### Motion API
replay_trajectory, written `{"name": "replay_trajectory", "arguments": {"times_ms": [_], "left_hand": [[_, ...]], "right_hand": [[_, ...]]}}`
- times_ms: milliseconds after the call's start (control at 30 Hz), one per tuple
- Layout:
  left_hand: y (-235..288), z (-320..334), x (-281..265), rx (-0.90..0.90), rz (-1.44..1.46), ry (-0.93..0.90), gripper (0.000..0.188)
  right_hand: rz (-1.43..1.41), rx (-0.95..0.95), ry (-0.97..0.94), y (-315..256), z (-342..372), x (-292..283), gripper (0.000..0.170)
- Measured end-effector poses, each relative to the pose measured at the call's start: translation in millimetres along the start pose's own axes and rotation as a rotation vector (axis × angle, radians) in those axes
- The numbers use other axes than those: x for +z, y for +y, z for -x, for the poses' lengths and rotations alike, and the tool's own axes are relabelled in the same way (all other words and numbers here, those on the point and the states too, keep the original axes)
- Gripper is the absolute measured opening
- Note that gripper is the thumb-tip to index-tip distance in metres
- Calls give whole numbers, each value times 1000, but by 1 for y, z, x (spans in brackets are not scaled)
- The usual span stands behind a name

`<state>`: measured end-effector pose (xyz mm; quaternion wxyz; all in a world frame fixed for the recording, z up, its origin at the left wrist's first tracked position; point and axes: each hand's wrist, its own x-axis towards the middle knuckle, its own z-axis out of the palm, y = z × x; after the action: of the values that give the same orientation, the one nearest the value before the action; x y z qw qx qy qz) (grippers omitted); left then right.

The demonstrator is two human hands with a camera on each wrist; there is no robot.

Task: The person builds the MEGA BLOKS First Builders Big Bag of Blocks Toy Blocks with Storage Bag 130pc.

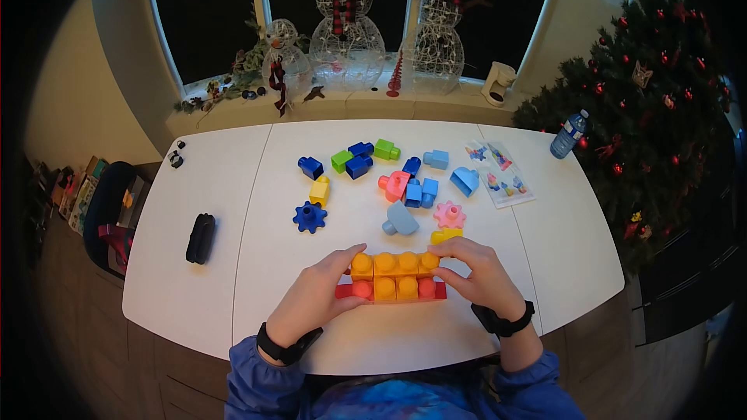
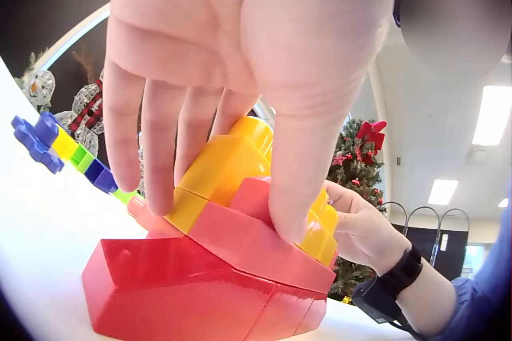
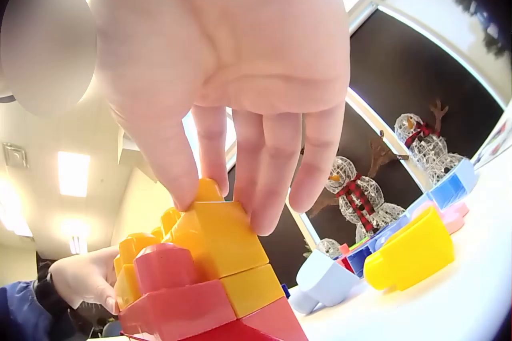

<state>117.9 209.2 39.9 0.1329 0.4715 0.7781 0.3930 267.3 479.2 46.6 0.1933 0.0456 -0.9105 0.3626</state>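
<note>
A built-up stack of toy building blocks lies before me, with yellow blocks along the back and middle and red blocks at the front corners and base. My left hand grips its left end, thumb at the front and fingers behind. At the right end, my right hand pinches the top yellow block between thumb and fingers. Seen from the left wrist, a wide red block forms the bottom, with a lighter red one above it. A loose yellow block lies just behind the right fingers.
Loose blocks spread behind the stack, among them a blue gear, a pink gear and a light blue block. A picture sheet and a water bottle are back right. A black case lies left.
</note>
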Motion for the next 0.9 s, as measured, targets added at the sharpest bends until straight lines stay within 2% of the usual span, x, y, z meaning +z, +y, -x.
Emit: {"name": "replay_trajectory", "arguments": {"times_ms": [200, 400, 533, 633, 733, 833, 900], "left_hand": [[-6, -3, 1, -20, 35, -7, 80], [-5, -3, 2, 0, 8, 6, 80], [-6, -3, 3, 3, 26, 12, 79], [-5, -3, 3, -6, 32, 3, 78], [-6, -3, 4, 2, 28, 5, 78], [-7, -3, 3, -6, 13, -7, 80], [-7, -2, 3, -5, -43, -17, 83]], "right_hand": [[-16, 31, 7, 3, -2, 3, 33], [-129, 107, -91, 18, -33, -12, 31], [379, -144, -278, 35, -66, -4, 54], [560, -243, -356, 49, -84, 13, 65], [607, -271, -373, 65, -95, 28, 70], [550, -155, -449, 65, -101, 31, 70], [377, -76, -380, 61, -104, 23, 63]]}}
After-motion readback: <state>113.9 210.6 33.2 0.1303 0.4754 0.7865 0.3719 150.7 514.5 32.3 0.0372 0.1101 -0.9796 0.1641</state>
